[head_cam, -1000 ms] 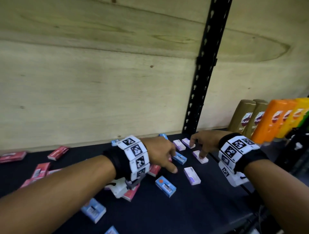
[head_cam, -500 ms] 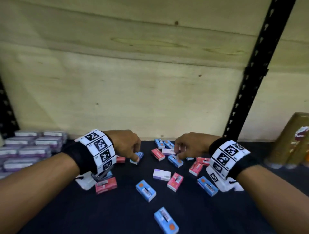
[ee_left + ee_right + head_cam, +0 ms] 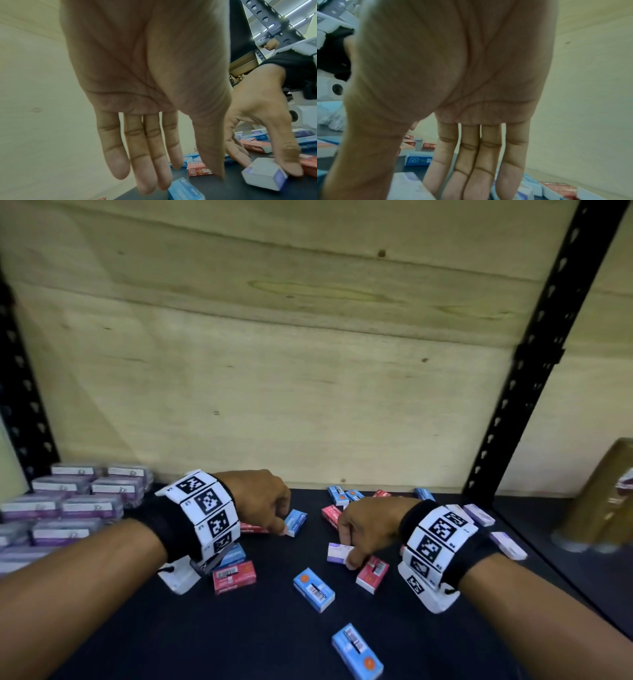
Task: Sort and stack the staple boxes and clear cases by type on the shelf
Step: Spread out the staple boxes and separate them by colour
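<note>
Small blue, red and purple staple boxes lie scattered on the black shelf [image 3: 239, 631]. My right hand [image 3: 347, 556] pinches a purple-and-white box [image 3: 335, 553] between thumb and fingers; the left wrist view shows the thumb on that purple box [image 3: 264, 174], which still rests on the shelf. My left hand [image 3: 282, 525] reaches down with straight fingers [image 3: 147, 155], fingertips at a blue box [image 3: 296, 522], which shows below them as the blue box [image 3: 185, 189]. Clear cases [image 3: 68, 508] with purple labels are stacked at the far left.
A plywood back wall closes the shelf. A black perforated post [image 3: 534, 354] rises at the right, with a brown bottle [image 3: 603, 508] beyond it. More boxes lie near the front, a blue one [image 3: 356, 652] closest to the edge.
My right hand came forward from the back cluster and took hold of the purple box. My left hand stayed by the blue box.
</note>
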Tool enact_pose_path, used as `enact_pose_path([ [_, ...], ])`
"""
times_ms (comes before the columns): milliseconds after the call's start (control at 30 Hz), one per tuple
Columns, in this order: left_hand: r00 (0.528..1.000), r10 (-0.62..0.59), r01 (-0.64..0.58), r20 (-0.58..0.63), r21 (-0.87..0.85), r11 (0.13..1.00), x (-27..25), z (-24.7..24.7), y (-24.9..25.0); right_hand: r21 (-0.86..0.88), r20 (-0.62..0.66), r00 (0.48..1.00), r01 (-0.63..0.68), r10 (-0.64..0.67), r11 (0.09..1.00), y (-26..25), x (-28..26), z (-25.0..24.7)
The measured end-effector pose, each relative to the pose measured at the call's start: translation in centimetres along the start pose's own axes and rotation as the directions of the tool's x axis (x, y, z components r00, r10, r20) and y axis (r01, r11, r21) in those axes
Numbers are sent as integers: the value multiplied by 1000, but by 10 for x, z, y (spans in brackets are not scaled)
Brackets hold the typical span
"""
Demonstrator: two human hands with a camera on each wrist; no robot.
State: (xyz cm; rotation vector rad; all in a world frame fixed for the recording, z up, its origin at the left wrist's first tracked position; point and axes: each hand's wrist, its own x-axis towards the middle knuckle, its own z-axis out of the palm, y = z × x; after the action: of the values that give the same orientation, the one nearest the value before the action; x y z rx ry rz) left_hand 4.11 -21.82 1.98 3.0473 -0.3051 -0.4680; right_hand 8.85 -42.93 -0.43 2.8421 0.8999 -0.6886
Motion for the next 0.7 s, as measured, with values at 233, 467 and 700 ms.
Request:
enact_pose_path([
  [233,992,116,-116,-48,16,993,32,-4,27,69,-137,981,-127,136,989,55,-37,-17],
  [467,970,212,-201,-120,95,975,88,-5,74,121,-176,856,-471,486,874,160,-92,0],
  [700,973,206,-197,-101,98,976,120,5,90,123,-121,761,-626,637,770,210,-116,26],
])
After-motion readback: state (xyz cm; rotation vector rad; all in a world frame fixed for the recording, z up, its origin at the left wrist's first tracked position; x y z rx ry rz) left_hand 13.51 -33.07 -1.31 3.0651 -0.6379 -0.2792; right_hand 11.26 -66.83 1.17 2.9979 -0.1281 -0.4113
